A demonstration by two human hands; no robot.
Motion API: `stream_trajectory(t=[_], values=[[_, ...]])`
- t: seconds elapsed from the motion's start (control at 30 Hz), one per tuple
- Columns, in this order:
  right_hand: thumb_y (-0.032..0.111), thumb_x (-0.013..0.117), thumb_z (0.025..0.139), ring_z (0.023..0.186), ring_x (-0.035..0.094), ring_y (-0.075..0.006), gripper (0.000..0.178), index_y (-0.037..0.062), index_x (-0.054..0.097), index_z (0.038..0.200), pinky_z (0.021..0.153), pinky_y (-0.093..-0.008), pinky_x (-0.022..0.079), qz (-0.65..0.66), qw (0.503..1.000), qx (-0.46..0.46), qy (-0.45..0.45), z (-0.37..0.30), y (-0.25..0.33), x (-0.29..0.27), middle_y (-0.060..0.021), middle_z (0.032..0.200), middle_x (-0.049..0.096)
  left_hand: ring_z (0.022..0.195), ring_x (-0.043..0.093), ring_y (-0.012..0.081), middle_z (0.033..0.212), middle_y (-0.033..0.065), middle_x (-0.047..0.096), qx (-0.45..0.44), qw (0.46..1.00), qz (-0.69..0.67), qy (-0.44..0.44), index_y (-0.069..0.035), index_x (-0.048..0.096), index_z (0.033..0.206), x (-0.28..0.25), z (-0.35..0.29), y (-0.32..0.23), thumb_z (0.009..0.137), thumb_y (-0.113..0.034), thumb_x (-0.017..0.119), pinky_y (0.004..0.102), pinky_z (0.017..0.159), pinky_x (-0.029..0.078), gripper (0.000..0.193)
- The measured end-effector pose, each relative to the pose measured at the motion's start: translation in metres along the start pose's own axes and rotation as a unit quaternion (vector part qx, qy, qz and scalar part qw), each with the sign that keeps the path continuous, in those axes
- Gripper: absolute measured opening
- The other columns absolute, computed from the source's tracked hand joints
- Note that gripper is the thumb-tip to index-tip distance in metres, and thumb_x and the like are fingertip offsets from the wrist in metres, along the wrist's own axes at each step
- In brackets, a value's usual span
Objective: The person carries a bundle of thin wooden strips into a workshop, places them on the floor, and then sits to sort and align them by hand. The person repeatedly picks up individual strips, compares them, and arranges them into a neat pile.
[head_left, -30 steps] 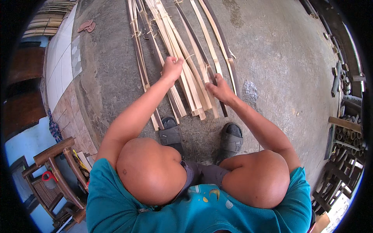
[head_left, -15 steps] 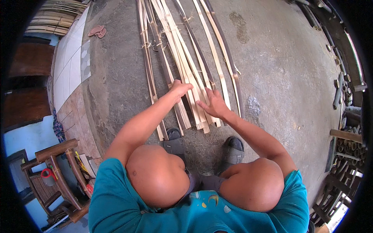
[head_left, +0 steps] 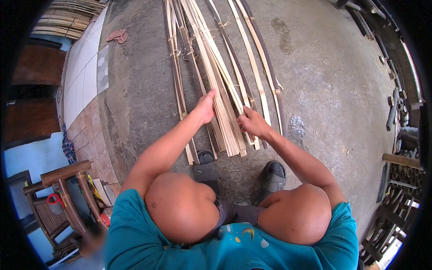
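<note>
Long pale bamboo strips lie lengthwise on the floor in front of me. My left hand (head_left: 206, 108) grips the left edge of the middle bundle of bamboo strips (head_left: 226, 130), its fingertips partly hidden by it. On the right of that bundle, my right hand (head_left: 253, 123) is closed on a pale bamboo strip (head_left: 230, 85) that slants away from the bundle's near end. Darker-skinned bamboo strips (head_left: 178, 85) tied with thin fibre lie to the left. More strips, pale and dark-edged (head_left: 268, 74), lie apart on the right.
My sandalled feet (head_left: 274, 175) stand just behind the strips' near ends. Pink sandals (head_left: 117, 36) lie on the concrete floor (head_left: 328, 90) by the tiled step. A bamboo chair (head_left: 63, 202) is at left; bamboo poles (head_left: 393, 108) line the right wall.
My right hand has closed on a strip, which now slants out to the right of the bundle. My left hand has shifted to the bundle's left side, and the bundle's near ends are gathered closer together.
</note>
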State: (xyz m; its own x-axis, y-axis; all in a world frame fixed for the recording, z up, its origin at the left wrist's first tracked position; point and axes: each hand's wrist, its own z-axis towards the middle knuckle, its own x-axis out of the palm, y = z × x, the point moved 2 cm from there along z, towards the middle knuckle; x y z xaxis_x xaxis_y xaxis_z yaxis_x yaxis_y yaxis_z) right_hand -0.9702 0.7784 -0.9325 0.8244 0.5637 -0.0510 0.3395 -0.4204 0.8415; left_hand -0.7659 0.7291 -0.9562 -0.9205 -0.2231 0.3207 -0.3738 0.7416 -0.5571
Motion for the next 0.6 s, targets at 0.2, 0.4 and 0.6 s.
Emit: stream_trajectory(t=[0.2, 0.4, 0.6], values=[[0.031, 0.027, 0.105, 0.090, 0.058, -0.0178, 0.048, 0.0015, 0.037, 0.141, 0.081, -0.0323, 0.053, 0.284, 0.956, 0.049, 0.048, -0.006, -0.031, 0.010, -0.0133, 0.109, 0.054, 0.113, 0.059, 0.0323, 0.124, 0.0162, 0.059, 0.031, 0.999, 0.027, -0.025, -0.003, 0.048, 0.131, -0.015, 0.017, 0.004, 0.085, -0.033, 0.074, 0.0509, 0.096, 0.050, 0.061], [0.053, 0.028, 0.103, 0.108, 0.056, -0.0269, 0.071, -0.0098, 0.046, 0.129, 0.098, -0.0397, 0.046, 0.352, 0.931, 0.060, 0.078, -0.004, -0.058, 0.013, -0.0217, 0.117, 0.057, 0.104, 0.061, 0.0282, 0.115, 0.0127, 0.061, 0.041, 0.995, 0.086, 0.000, -0.004, 0.053, 0.122, -0.009, 0.008, -0.006, 0.087, -0.028, 0.070, 0.0477, 0.091, 0.051, 0.045], [0.047, 0.032, 0.102, 0.124, 0.053, -0.0328, 0.067, -0.0048, 0.028, 0.145, 0.107, -0.0437, 0.043, 0.377, 0.914, 0.052, 0.140, -0.008, -0.065, 0.012, -0.0274, 0.139, 0.045, 0.097, 0.060, 0.0230, 0.105, 0.0093, 0.062, 0.057, 0.995, 0.081, -0.006, -0.005, 0.057, 0.116, -0.007, 0.014, -0.002, 0.089, -0.029, 0.066, 0.0407, 0.084, 0.051, 0.038]])
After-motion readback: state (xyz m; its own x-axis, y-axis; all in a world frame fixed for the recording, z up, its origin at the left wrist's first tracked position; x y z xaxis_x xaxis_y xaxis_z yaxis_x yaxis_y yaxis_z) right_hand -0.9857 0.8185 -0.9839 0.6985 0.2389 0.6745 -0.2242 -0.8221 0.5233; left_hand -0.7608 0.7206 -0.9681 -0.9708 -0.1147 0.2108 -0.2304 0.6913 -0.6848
